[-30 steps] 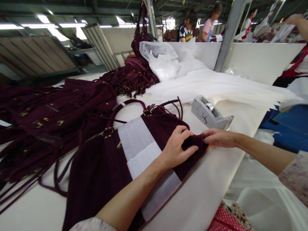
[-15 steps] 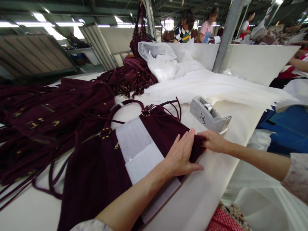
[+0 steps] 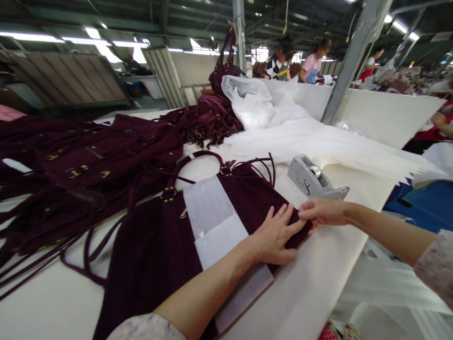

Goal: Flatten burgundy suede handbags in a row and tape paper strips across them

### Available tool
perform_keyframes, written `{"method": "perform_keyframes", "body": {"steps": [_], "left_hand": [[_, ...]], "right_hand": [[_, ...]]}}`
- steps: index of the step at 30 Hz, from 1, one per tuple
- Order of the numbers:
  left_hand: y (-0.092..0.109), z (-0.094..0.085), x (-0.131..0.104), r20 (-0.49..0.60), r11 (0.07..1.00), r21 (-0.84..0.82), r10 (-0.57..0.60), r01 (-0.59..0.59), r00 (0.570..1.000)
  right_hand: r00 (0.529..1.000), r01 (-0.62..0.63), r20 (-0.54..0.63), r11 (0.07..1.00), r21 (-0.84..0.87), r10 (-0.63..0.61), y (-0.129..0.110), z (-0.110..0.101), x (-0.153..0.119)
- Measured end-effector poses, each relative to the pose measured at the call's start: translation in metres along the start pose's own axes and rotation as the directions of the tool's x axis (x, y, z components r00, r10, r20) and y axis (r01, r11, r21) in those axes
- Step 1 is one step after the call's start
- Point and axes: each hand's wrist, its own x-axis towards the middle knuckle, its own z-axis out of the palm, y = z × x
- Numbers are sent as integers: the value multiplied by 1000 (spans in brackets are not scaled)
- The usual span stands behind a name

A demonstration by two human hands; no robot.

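A dark maroon handbag (image 3: 148, 255) lies flat on the white table, its round handle (image 3: 180, 165) pointing away from me. White paper strips (image 3: 212, 203) are wrapped across the bag's middle. My left hand (image 3: 276, 233) rests on the bag's right part with fingers spread, palm down. At the bag's right corner, my right hand (image 3: 322, 212) pinches the fabric edge between thumb and fingers. Just behind my right hand stands a grey tape dispenser (image 3: 311, 179) with a black mark on its side.
More maroon bags (image 3: 88, 165) are heaped at the left. Behind lie a pile of maroon straps (image 3: 208, 120), a clear plastic bag (image 3: 247, 101) and a stack of white sheets (image 3: 300, 137). A metal post (image 3: 347, 71) rises at the back; people work beyond the white partition (image 3: 385, 113).
The view has shifted, so things sit further right and lower. My left fingers have spread more on the bag. My right hand still pinches the corner, which looks flatter.
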Motion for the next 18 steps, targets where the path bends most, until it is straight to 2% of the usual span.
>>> {"method": "perform_keyframes", "body": {"steps": [2, 5, 7, 9, 11, 13, 14, 15, 16, 18], "left_hand": [[-3, -1, -2, -10, 995, -104, 5, -6, 1000], [-5, -1, -4, -117, 965, -257, -86, 54, 989], [-3, 1, -4, -189, 961, -266, -127, 74, 974], [0, 3, -5, -207, 982, -180, -86, 49, 974], [3, 5, -5, -172, 997, -74, -21, 9, 985], [4, 7, -5, -138, 1000, -8, -2, 1, 990], [4, 8, -4, -126, 1000, 15, -3, 5, 992], [4, 9, -4, -119, 999, 36, -6, 10, 993], [4, 9, -4, -116, 998, 54, -8, 15, 993], [4, 11, -5, -123, 997, 80, -9, 19, 992]], "right_hand": [[1000, 16, -20, 1000, -15, -17, 3, 6, -1], [997, 52, -60, 997, -50, -55, 11, 12, -1], [994, 82, -63, 990, -115, -90, 16, 11, 0], [990, 116, -48, 969, -218, -129, 18, 7, 3], [988, 124, -37, 907, -404, -152, 11, 4, 4], [972, 123, -67, 735, -667, -224, -11, 9, 1], [947, 118, -96, 609, -784, -307, -27, 16, -2], [901, 114, -113, 477, -871, -420, -46, 26, -4], [821, 115, -122, 372, -921, -558, -65, 38, -5], [662, 214, -25, 220, -952, -749, -97, 66, 0]]}}
